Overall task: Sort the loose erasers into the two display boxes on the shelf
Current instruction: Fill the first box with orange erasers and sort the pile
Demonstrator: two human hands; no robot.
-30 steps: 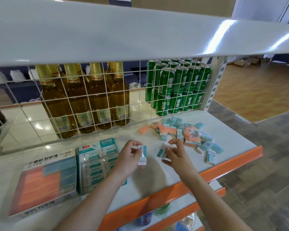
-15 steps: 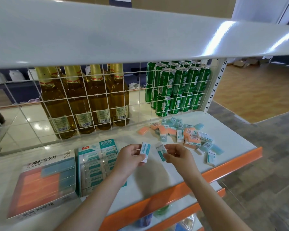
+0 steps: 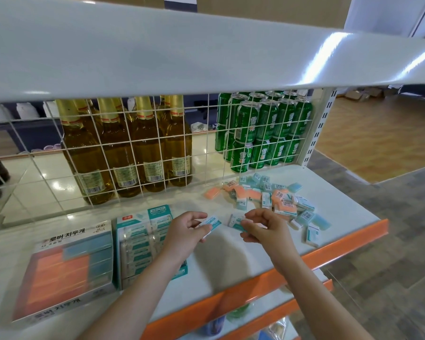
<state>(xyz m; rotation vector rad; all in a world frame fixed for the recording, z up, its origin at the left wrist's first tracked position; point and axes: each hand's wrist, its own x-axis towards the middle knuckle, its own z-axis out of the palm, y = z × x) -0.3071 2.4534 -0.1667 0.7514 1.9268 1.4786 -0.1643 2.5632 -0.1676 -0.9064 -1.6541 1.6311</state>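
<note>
Left hand: the left hand (image 3: pixel 185 233) pinches one teal-sleeved eraser (image 3: pixel 212 222) between thumb and fingertips, held above the shelf, just right of the teal display box (image 3: pixel 142 238) — likely ready for filing there.
Right hand: the right hand (image 3: pixel 261 229) has its fingers curled round a second teal-sleeved eraser (image 3: pixel 235 221), long side up, close to the left hand's, as if the two are being lined up.
Loose pile: the loose erasers (image 3: pixel 275 200) lie scattered at the far right of the shelf (image 3: pixel 233 256), orange and teal mixed, plenty left to sort.
Teal box: near left of centre, rows of sleeved erasers standing on edge, so each new one wants the same orientation.
Orange box: the orange display box (image 3: pixel 64 273) sits at the near left, touching the teal box, packed mostly orange with blue-green blocks along its far and right sides.
Backdrop: bottles (image 3: pixel 123 153) and green cans (image 3: pixel 263 128) stand behind a wire grid (image 3: pixel 206 143), out of play.
Progress: midway, I'd judge.
</note>
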